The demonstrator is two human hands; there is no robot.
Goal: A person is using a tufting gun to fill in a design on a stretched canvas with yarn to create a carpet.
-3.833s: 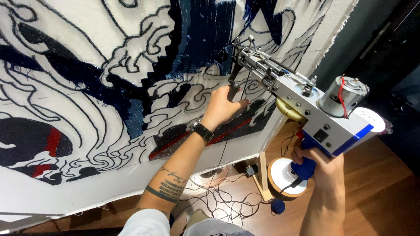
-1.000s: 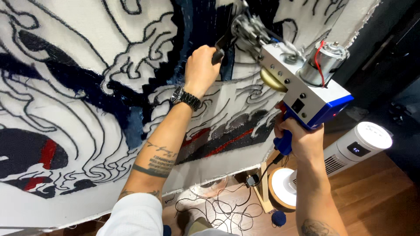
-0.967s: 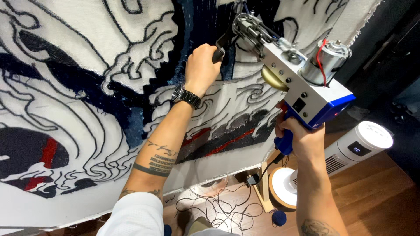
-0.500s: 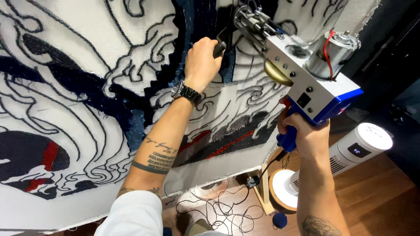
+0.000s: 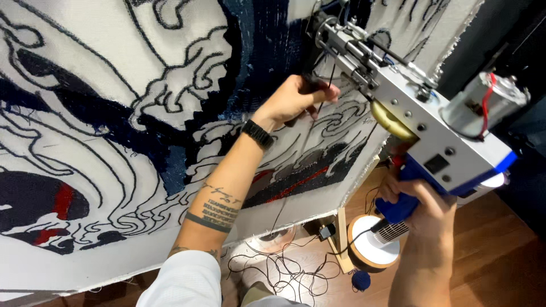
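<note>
Ahead of me the stretched cloth (image 5: 114,85) fills the whole view like a wall, so my left hand (image 5: 296,99) can only slide along its face, and the tufting gun (image 5: 421,131) in my right hand (image 5: 424,202) blocks the upper right. Open air lies between my two forearms, below the gun. Lower down, the wooden frame leg (image 5: 343,239), a round white fan (image 5: 372,250) and loose tangled yarn (image 5: 278,267) clutter the floor (image 5: 500,250).
</note>
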